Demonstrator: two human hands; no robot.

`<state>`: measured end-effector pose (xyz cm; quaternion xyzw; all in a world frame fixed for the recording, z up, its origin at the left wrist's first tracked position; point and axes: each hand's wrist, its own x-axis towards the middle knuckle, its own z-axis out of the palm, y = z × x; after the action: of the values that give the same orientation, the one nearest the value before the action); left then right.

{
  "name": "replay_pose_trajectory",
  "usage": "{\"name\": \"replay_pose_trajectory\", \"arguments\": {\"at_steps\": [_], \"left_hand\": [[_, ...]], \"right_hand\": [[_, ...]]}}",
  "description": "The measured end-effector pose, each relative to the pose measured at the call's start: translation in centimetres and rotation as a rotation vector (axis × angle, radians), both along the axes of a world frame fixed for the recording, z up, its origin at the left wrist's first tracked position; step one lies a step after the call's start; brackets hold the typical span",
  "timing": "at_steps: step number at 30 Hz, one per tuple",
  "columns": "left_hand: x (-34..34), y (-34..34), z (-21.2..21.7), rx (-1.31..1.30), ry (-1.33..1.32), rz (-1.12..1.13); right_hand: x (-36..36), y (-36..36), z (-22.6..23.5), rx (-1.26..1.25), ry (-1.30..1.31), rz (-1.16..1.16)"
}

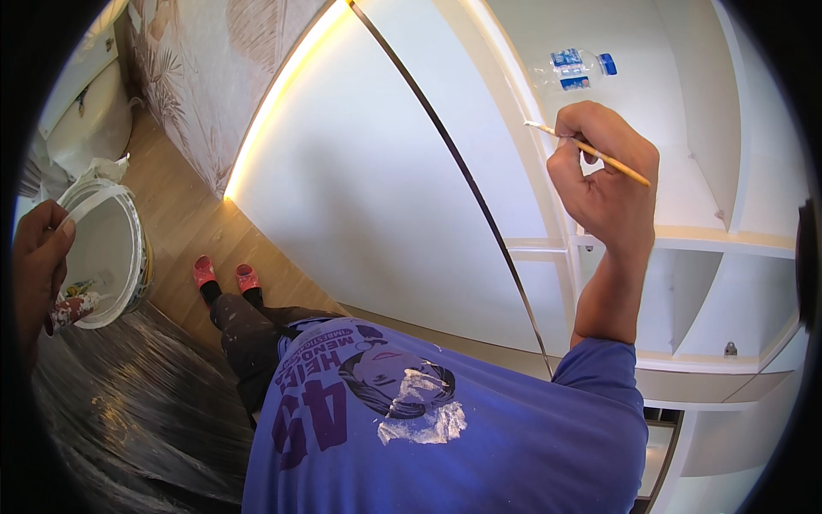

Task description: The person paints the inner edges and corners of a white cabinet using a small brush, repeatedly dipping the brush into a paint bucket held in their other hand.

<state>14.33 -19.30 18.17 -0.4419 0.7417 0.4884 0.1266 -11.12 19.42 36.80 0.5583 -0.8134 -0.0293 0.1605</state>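
My right hand (608,171) is raised at the upper right, closed around a thin paintbrush (621,164) with a wooden handle. The brush's white-coated tip points left, close to the pale edge of a white cabinet frame (514,94). At the far left, my left hand (43,248) grips a white paint-smeared bucket (133,248) by its handle or rim; the exact hold is partly hidden. Inside the bucket lie a clear bottle-like item (90,283) and a red cylinder with white smears (73,313). The large white panel (368,163) has a dark strip (454,154) along it.
A clear plastic bottle with a blue cap (582,67) lies in the white shelf unit (711,257). A glowing light strip (274,103) borders the panel beside patterned wallpaper (205,60). Dark plastic sheeting (145,403) covers the lower left; a toilet (90,120) stands far left.
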Motion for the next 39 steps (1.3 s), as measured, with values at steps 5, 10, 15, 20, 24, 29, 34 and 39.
{"name": "replay_pose_trajectory", "arguments": {"at_steps": [5, 10, 15, 20, 24, 29, 34, 39], "left_hand": [[0.5, -0.3, -0.7, -0.011, 0.040, -0.024], [0.3, -0.8, -0.9, -0.021, 0.041, -0.051], [0.4, -0.6, -0.6, -0.026, 0.029, -0.055], [0.2, -0.5, -0.3, -0.026, 0.014, -0.058], [0.2, 0.0, -0.2, -0.023, -0.022, -0.032], [-0.2, -0.1, 0.1, -0.025, -0.040, -0.043], [0.4, -0.5, -0.6, -0.036, 0.016, -0.063], [-0.1, -0.8, -1.0, -0.027, 0.040, -0.079]], "right_hand": [[-0.3, 0.2, -0.4, -0.052, 0.034, 0.049], [0.0, 0.6, -0.1, -0.018, 0.001, 0.009], [0.5, 1.0, 0.2, 0.018, -0.013, -0.028], [-0.1, 0.3, -0.1, -0.047, 0.015, 0.037], [-0.9, -0.2, -0.6, -0.055, 0.029, 0.076], [-1.2, -0.8, -0.7, -0.047, 0.075, 0.115], [-1.8, -1.4, -0.9, -0.069, 0.084, 0.154], [-2.0, -1.8, -1.1, -0.078, 0.090, 0.157]]}}
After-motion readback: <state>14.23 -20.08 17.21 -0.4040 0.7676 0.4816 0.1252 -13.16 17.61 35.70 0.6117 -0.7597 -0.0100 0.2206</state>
